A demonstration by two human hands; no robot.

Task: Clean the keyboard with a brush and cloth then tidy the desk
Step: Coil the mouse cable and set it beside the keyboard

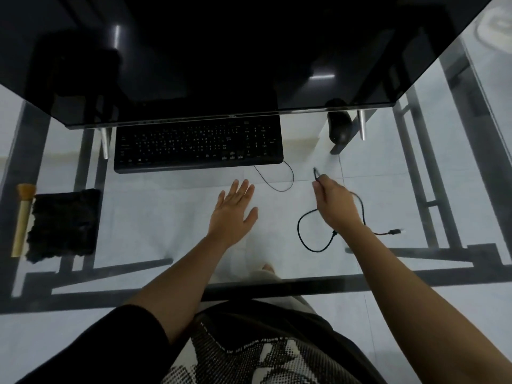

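A black keyboard (198,145) lies on the glass desk (155,206), its far edge tucked under the monitor. A thin wire (277,180) loops out from its right end. At the desk's left edge a wooden-handled brush (22,217) lies beside a folded black cloth (65,224). My left hand (234,212) hovers flat with fingers spread, just in front of the keyboard, holding nothing. My right hand (333,202) pinches one end of a loose black cable (313,239), the plug raised; the rest of the cable curls on the glass, ending in a red-tipped connector.
A large dark monitor (221,56) overhangs the back of the desk on two metal legs. A black mouse (339,126) sits at the right behind one leg. The metal desk frame and tiled floor show through the glass.
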